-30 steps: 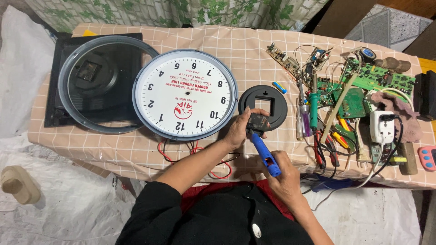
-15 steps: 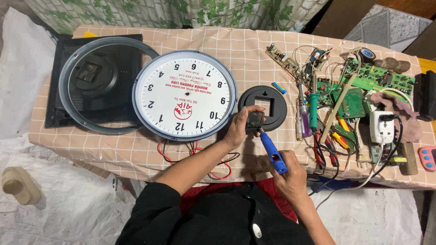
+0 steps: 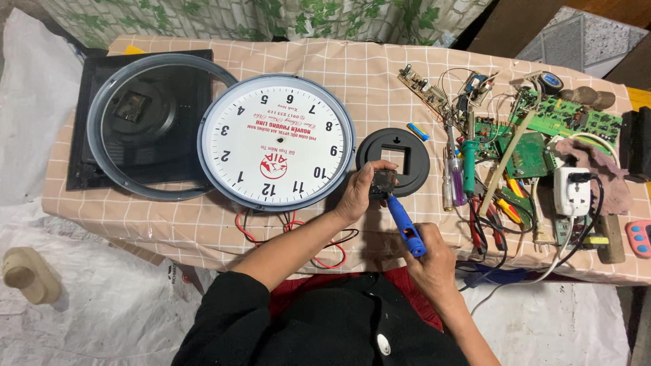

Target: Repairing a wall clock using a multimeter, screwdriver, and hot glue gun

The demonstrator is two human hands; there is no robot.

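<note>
Left hand (image 3: 358, 193) pinches a small black clock movement (image 3: 382, 183) between thumb and fingers, held just above the near edge of a black round plate (image 3: 415, 144) with a square hole. Right hand (image 3: 434, 261) is closed around the blue handle of a soldering iron (image 3: 405, 227); the tip end points up-left and meets the movement, exact contact point hidden by the fingers. Both hands sit near the table's near edge, right of centre. Left of the movement lies a white clock face (image 3: 277, 142), round, grey-rimmed, numerals upside down from this view. Red and black wires (image 3: 298, 234) trail out from under its near rim. Further left, a clear round cover (image 3: 102, 146) rests on a black square back (image 3: 85, 102). Right of the plate: a green-handled screwdriver (image 3: 469, 163), green circuit boards (image 3: 573, 118), pliers with coloured grips (image 3: 505, 207), a white plug adapter (image 3: 573, 191). Table (image 3: 366, 68) is covered with a beige checked cloth. A cream-coloured cylinder (image 3: 27, 276) lies on white sheeting at lower left, well apart from the work.
</note>
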